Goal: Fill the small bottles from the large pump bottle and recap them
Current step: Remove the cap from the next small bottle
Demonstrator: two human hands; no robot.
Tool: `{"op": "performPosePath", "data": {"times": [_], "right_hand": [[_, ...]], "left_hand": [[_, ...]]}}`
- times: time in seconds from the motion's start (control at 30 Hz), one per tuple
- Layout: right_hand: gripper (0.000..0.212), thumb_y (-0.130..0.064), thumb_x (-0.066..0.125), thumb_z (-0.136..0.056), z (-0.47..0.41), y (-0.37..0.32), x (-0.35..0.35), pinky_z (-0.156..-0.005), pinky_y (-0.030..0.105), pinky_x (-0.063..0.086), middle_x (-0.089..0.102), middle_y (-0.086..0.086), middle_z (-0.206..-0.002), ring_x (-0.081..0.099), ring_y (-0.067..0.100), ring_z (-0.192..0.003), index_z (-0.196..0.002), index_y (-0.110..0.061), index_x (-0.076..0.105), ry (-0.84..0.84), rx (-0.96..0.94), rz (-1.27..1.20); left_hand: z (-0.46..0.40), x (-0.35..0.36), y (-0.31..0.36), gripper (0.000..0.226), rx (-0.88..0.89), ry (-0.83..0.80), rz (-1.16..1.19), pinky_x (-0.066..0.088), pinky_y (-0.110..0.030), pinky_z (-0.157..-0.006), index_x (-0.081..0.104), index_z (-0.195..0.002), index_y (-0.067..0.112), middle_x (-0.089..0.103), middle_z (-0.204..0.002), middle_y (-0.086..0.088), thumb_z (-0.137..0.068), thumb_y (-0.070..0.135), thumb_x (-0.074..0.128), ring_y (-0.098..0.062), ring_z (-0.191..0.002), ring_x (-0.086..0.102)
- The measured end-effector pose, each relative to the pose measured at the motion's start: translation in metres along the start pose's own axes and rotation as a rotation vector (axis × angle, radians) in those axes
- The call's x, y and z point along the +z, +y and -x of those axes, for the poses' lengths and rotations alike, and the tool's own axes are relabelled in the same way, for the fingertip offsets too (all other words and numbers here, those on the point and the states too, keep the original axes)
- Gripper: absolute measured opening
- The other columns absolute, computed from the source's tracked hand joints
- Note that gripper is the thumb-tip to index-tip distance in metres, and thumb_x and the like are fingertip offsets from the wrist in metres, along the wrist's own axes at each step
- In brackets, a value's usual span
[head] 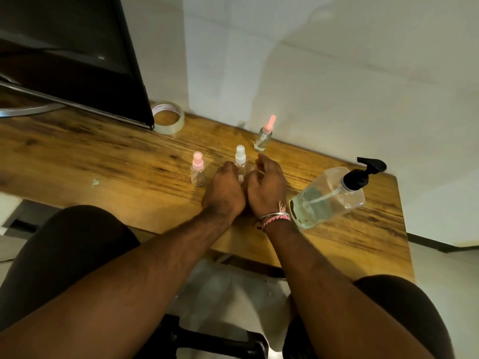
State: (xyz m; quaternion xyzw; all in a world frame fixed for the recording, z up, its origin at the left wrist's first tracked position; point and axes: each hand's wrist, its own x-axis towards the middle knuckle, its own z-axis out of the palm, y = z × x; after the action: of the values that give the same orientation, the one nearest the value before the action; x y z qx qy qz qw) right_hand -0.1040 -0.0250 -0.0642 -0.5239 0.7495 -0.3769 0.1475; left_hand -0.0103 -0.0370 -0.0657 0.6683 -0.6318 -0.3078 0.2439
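Three small clear bottles stand on the wooden table (pixel 103 156). One with a pink cap (pixel 197 169) stands left of my hands. The one with a white spray cap (pixel 240 159) rises between my hands, and my left hand (pixel 225 189) curls round its body. A third with a tall pink cap (pixel 265 134) stands farther back. My right hand (pixel 267 186) is beside the white-capped bottle with fingers curled; what it holds is hidden. The large clear pump bottle (pixel 329 196) with a black pump stands to the right, part full of liquid.
A roll of clear tape (pixel 168 117) lies at the back by the black monitor (pixel 72 55). A white wall runs behind the table. The table's right end is just past the pump bottle. My knees and a chair base show below the front edge.
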Motion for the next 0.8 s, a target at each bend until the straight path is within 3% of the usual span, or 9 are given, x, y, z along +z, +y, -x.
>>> {"op": "performPosePath", "data": {"times": [0.13,0.27,0.33,0.43,0.57,0.67,0.8], "right_hand": [[0.030,-0.033,0.068,-0.090,0.025,-0.008,-0.019,-0.075,0.027,0.052,0.069,-0.004,-0.100,0.061,0.010,-0.087,-0.115,-0.017,0.068,-0.098,-0.127,-0.047],[0.024,-0.044,0.073,-0.086,0.032,-0.011,-0.036,-0.064,0.026,0.049,0.071,-0.009,-0.084,0.064,0.011,-0.074,-0.096,-0.023,0.074,-0.145,-0.024,-0.121],[0.026,-0.049,0.075,-0.082,0.036,-0.014,-0.040,-0.060,0.030,0.051,0.070,-0.009,-0.074,0.063,0.010,-0.067,-0.083,-0.023,0.074,-0.176,0.050,-0.238],[0.044,-0.055,0.076,-0.079,0.045,-0.023,-0.045,-0.049,0.024,0.038,0.054,-0.011,-0.053,0.046,0.003,-0.049,-0.058,-0.022,0.057,-0.078,0.134,-0.178],[0.056,-0.068,0.064,-0.080,0.052,-0.031,-0.053,-0.055,0.028,0.040,0.060,-0.006,-0.057,0.056,0.014,-0.057,-0.057,-0.019,0.053,-0.003,0.253,0.027],[0.049,-0.057,0.064,-0.079,0.056,-0.029,-0.056,-0.056,0.027,0.035,0.059,-0.003,-0.057,0.058,0.023,-0.064,-0.054,-0.015,0.055,-0.094,0.390,0.015],[0.045,-0.035,0.068,-0.077,0.068,-0.027,-0.054,-0.051,0.026,0.031,0.048,-0.003,-0.042,0.048,0.016,-0.047,-0.044,-0.012,0.049,-0.158,0.376,-0.061]], "left_hand": [[0.031,-0.009,-0.004,0.019,0.058,-0.132,-0.029,0.057,-0.037,-0.073,0.061,-0.105,0.025,0.066,-0.095,0.006,-0.097,0.041,0.069,-0.018,-0.087,0.067],[0.049,-0.029,-0.001,0.029,0.108,-0.101,-0.125,0.050,-0.032,-0.064,0.064,-0.104,0.025,0.060,-0.094,0.007,-0.093,0.052,0.069,-0.016,-0.080,0.060],[0.051,-0.039,-0.001,0.032,0.129,-0.095,-0.160,0.056,-0.036,-0.066,0.062,-0.095,0.024,0.061,-0.094,0.003,-0.089,0.055,0.070,-0.019,-0.081,0.062],[0.058,-0.046,-0.001,0.034,0.177,-0.116,-0.208,0.055,-0.035,-0.066,0.059,-0.095,0.022,0.060,-0.095,0.004,-0.089,0.053,0.069,-0.021,-0.083,0.064],[0.069,-0.044,0.002,0.030,0.291,-0.149,-0.305,0.051,-0.035,-0.071,0.067,-0.111,0.019,0.062,-0.109,0.001,-0.092,0.042,0.069,-0.025,-0.095,0.068],[0.075,-0.046,0.000,0.027,0.265,-0.187,-0.324,0.058,-0.037,-0.080,0.069,-0.110,0.019,0.066,-0.111,-0.003,-0.091,0.038,0.068,-0.028,-0.099,0.068],[0.087,-0.049,-0.008,0.016,0.135,-0.262,-0.233,0.061,-0.038,-0.074,0.070,-0.096,0.024,0.068,-0.091,0.002,-0.089,0.037,0.065,-0.025,-0.085,0.066]]}}
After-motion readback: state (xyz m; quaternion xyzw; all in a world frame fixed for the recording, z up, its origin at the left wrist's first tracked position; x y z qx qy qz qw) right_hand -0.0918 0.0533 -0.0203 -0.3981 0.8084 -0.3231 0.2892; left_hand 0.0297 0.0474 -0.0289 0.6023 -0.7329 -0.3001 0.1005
